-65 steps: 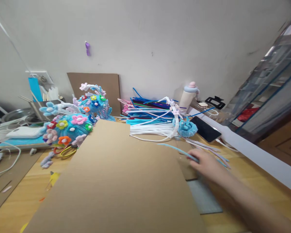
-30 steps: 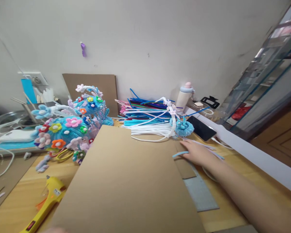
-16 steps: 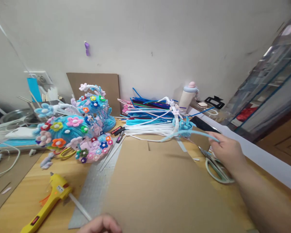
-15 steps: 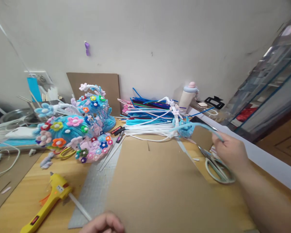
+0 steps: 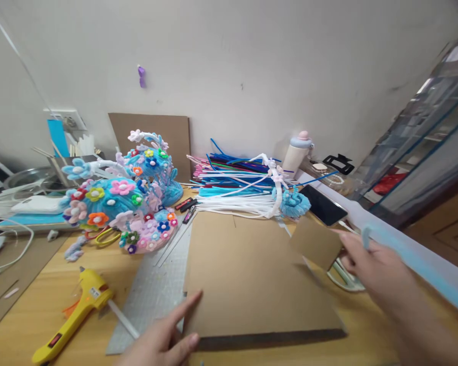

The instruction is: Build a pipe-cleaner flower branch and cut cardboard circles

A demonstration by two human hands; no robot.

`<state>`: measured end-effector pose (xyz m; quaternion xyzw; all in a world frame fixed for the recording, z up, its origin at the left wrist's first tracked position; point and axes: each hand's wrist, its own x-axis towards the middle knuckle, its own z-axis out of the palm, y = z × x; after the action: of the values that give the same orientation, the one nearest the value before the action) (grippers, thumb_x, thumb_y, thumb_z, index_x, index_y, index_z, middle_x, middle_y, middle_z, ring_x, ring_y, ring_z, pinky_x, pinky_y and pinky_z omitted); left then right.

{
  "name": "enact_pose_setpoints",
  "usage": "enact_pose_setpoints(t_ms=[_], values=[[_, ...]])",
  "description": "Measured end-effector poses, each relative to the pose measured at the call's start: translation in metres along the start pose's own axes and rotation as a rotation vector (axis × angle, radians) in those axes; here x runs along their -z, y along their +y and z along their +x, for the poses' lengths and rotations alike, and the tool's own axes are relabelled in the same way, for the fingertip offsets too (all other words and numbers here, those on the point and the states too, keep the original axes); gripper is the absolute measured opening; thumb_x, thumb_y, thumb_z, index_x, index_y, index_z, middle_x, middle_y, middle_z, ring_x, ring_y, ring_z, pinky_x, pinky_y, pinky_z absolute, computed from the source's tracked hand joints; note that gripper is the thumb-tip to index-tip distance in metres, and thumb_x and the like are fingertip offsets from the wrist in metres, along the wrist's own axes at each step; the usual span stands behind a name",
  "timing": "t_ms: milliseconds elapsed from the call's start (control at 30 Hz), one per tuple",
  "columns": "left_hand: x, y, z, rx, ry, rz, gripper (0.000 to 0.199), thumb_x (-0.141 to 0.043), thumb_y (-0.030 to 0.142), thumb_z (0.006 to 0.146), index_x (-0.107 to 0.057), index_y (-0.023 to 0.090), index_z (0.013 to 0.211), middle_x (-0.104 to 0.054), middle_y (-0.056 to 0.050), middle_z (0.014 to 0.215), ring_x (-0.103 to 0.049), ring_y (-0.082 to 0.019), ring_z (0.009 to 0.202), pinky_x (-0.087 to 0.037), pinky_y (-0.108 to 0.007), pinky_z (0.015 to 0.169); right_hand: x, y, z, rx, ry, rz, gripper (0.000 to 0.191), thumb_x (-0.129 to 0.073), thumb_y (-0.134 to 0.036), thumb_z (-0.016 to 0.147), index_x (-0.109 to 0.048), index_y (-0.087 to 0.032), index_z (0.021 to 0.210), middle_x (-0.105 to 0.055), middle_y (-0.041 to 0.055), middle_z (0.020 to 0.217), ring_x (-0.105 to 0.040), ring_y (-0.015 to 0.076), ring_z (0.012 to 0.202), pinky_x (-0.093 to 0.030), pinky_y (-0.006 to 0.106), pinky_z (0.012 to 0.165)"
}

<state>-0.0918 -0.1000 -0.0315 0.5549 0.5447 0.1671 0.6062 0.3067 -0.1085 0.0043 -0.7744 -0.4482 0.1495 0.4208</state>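
Two hands are at work over the table (image 5: 34, 300): the right hand (image 5: 366, 254) is nearly closed, its thumb and fingers pinching the edge of a small cardboard piece (image 5: 316, 243), with a blurred light blue pipe cleaner (image 5: 365, 237) curving up at its fingers. The left hand (image 5: 199, 316) is partly open, index finger and thumb spread apart at the left edge of the large cardboard sheet (image 5: 252, 279), which lies between the hands. Scissors (image 5: 345, 278) lie partly hidden behind the right hand, and a yellow glue gun (image 5: 76, 312) rests left of the left hand.
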Motion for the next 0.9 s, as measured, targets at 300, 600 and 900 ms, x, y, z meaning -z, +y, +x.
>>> enact_pose_setpoints(t_ms=[300,600,900], values=[[-0.028,0.028,0.003,-0.367,-0.007,-0.076,0.049,-0.064,0.041,0.080,-0.055,0.024,0.126,-0.063,-0.009,0.109,-0.057,-0.017,0.074,-0.047,-0.028,0.066,-0.086,-0.063,-0.086,-0.111,-0.854,0.441,0.052,-0.041,-0.065,0.085,-0.066,-0.019,0.087,-0.036,-0.0060,0.044,-0.030,0.0086,0.039,-0.019,0.022,0.039],[0.059,-0.006,0.009,-0.751,0.901,0.711,0.023,-0.054,0.027,0.087,-0.068,0.025,0.105,-0.063,-0.005,0.098,-0.058,-0.021,0.088,-0.044,-0.033,0.078,-0.078,-0.055,-0.059,-0.400,-0.884,0.962,0.030,-0.043,-0.048,0.092,-0.056,-0.027,0.110,-0.060,-0.0006,0.093,-0.025,-0.0013,0.036,-0.011,0.018,0.036],[0.067,-0.007,0.024,-0.230,0.879,1.409,0.047,-0.038,0.011,0.083,-0.063,0.019,0.123,-0.063,-0.012,0.107,-0.055,-0.031,0.093,-0.045,-0.043,0.076,-0.073,-0.040,-0.055,-0.614,-0.920,1.103,0.024,-0.047,-0.038,0.093,-0.062,-0.020,0.096,-0.054,-0.0029,0.073,-0.025,-0.0025,0.034,-0.011,0.015,0.035]])
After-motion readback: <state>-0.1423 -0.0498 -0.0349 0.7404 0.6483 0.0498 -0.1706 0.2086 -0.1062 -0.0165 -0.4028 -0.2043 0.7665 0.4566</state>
